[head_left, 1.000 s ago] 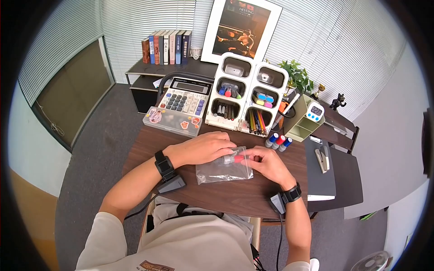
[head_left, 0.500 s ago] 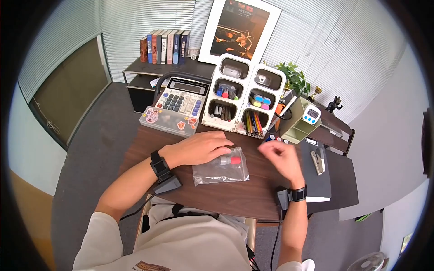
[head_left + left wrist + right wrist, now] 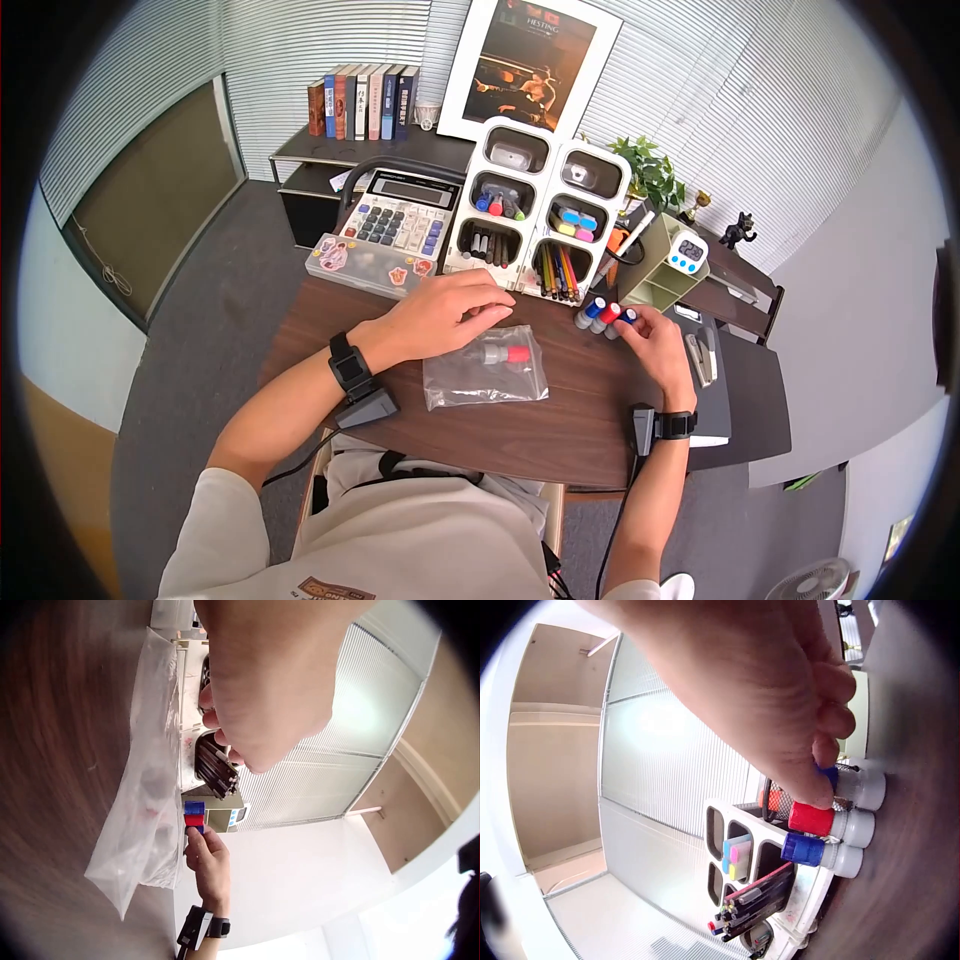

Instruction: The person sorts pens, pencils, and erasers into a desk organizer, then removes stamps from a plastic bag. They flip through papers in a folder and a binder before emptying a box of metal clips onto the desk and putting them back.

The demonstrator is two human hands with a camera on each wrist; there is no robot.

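Note:
A clear plastic bag (image 3: 470, 385) lies flat on the table with one red-capped bottle (image 3: 516, 354) inside. Just above the bag's upper edge hovers the left hand (image 3: 440, 315), fingers relaxed and holding nothing. Three small bottles stand in a row at the right: blue-capped (image 3: 802, 850), red-capped (image 3: 812, 818) and another blue-capped (image 3: 862, 787). The right hand (image 3: 658, 345) pinches the cap of the rightmost blue-capped bottle between thumb and fingers; they partly hide that cap in the right wrist view. That bottle's base appears to rest on the table.
Behind the bag stands a white organizer (image 3: 520, 275) with pens and markers. A calculator (image 3: 400, 225) and sticker-covered case (image 3: 370, 270) are at the left. A green holder (image 3: 650, 285) with a timer (image 3: 688, 252) and a stapler (image 3: 700, 358) are at the right.
The right hand has left the bag, moved right and taken hold of a blue-capped bottle. The left hand has lifted slightly away from the bag, which stays on the table.

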